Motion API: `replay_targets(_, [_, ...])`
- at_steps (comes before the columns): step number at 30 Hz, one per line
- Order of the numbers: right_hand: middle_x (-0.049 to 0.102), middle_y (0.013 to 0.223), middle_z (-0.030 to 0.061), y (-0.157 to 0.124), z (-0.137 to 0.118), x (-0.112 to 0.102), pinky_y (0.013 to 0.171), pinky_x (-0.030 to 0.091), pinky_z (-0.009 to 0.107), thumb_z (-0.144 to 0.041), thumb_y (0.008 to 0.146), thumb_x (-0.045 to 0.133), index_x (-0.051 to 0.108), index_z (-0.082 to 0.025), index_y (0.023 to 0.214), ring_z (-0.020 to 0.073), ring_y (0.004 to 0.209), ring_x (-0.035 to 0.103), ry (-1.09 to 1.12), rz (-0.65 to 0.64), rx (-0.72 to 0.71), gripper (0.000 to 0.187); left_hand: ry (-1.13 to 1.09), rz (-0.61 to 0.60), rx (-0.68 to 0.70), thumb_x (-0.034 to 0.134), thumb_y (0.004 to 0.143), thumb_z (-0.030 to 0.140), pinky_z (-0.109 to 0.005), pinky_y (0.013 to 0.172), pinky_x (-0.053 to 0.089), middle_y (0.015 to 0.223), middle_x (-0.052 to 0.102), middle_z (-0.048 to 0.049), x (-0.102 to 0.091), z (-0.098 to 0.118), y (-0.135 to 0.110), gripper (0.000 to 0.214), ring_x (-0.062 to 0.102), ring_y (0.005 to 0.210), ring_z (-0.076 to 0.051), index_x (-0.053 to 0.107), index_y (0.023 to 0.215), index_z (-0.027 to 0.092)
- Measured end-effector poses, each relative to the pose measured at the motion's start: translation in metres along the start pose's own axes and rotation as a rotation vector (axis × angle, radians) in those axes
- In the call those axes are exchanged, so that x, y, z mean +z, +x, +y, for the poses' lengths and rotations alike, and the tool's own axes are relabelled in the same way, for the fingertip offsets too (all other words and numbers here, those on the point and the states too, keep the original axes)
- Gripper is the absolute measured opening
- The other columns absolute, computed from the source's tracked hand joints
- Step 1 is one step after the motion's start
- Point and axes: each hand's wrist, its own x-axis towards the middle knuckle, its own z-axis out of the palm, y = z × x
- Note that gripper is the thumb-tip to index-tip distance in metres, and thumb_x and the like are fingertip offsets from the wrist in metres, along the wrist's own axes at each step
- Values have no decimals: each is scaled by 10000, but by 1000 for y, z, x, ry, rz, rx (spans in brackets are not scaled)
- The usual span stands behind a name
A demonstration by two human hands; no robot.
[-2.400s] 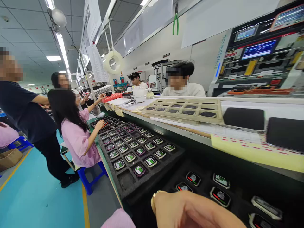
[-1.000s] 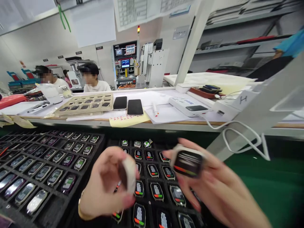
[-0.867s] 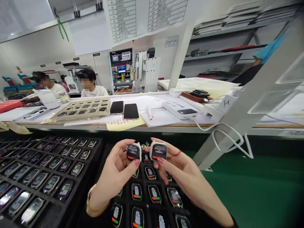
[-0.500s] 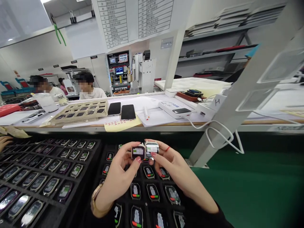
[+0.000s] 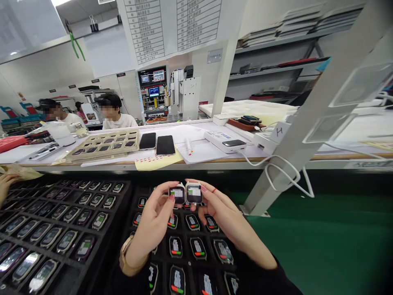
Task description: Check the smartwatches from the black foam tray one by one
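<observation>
My left hand (image 5: 155,219) pinches a small smartwatch body (image 5: 177,194) with a lit green and white screen. My right hand (image 5: 219,215) pinches a second watch body (image 5: 194,193) right beside it, the two nearly touching. Both are held up above a black foam tray (image 5: 184,250) whose pockets hold several watch bodies with lit screens. A gold bracelet sits on my left wrist.
A second black tray (image 5: 61,221) full of watch bodies lies to the left, with another person's hand (image 5: 5,184) at its far edge. A raised shelf behind carries a beige tray (image 5: 101,144), two phones (image 5: 158,143) and a white box (image 5: 225,141). A slanted post (image 5: 291,139) with a white cable stands right, over green belt (image 5: 322,241).
My view swung from the left of the line to the tray in front. Both hands lifted a watch body each and brought them together; the screens now show green.
</observation>
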Motion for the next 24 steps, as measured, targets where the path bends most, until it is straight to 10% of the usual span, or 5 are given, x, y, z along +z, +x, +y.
replay_targets(24, [644,907,67,3,6,-5,438,462,194,-541,902,666,677,-195,1175,175,711,584,41,-52,-11,441,-34,38,30,645,894,292,-290,829,546,1129,669,-52,3,0,3,305,646,937,-174,593,1190,244])
